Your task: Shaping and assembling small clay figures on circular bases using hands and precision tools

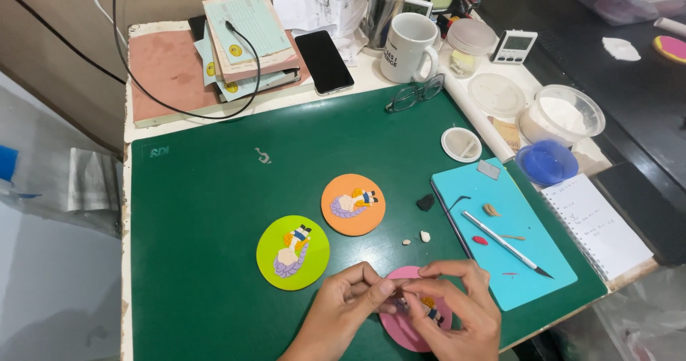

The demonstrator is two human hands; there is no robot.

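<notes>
Both hands meet over pink disc (pixel 400 327); left hand (pixel 346 307) and right hand (pixel 457 307) fingertips pressed together, pinching something too small to tell. Green disc (pixel 293 252) and orange disc (pixel 353 204) lie beyond on green mat (pixel 207 211).

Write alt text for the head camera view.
Two bare hands, left hand and right hand, pinch something tiny over a pink clay disc on a green cutting mat. Beyond sit a lime-green disc and an orange disc, each with a clay figure.
</notes>
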